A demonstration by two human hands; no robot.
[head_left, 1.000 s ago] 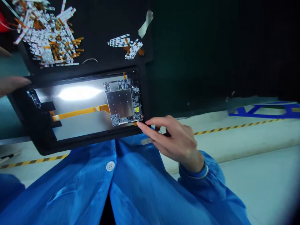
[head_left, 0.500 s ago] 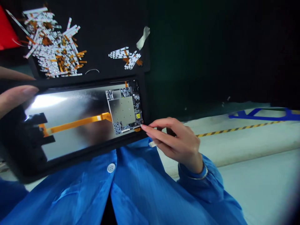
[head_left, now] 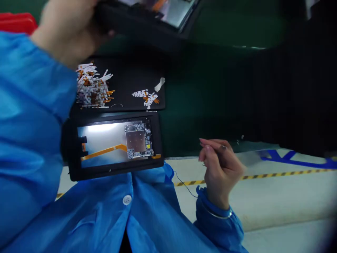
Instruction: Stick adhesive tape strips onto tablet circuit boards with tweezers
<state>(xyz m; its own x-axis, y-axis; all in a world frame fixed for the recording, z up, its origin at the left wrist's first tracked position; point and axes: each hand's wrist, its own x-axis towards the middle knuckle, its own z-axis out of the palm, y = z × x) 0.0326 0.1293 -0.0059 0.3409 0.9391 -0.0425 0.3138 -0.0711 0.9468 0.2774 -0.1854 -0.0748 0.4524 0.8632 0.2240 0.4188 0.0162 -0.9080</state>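
Note:
My left hand (head_left: pixel 70 31), blurred, is at the upper left, closed on the near-left edge of a black tray (head_left: pixel 147 26) that the frame cuts off. An open tablet partly shows in this tray. In front of my chest lies another black tray (head_left: pixel 91 174) with an open tablet (head_left: pixel 98 140) in it. Its metal back, circuit board (head_left: pixel 135 141) and orange ribbon cable (head_left: pixel 104 151) are exposed. To the right of that tray, apart from it, my right hand (head_left: pixel 223 165) is raised with its fingertips pinched. What they hold, if anything, I cannot make out.
Behind the front tray is a black mat (head_left: pixel 123 77) bearing a heap of white and orange flex strips (head_left: pixel 93 88), a smaller group of strips (head_left: pixel 147 96) and a crumpled pale scrap (head_left: pixel 159 84). A red bin (head_left: pixel 17 24) stands at the far left.
My left hand has left the front tray and moved up and forward to the other tray. My right hand has drawn back rightward from the circuit board's corner. The view has shifted.

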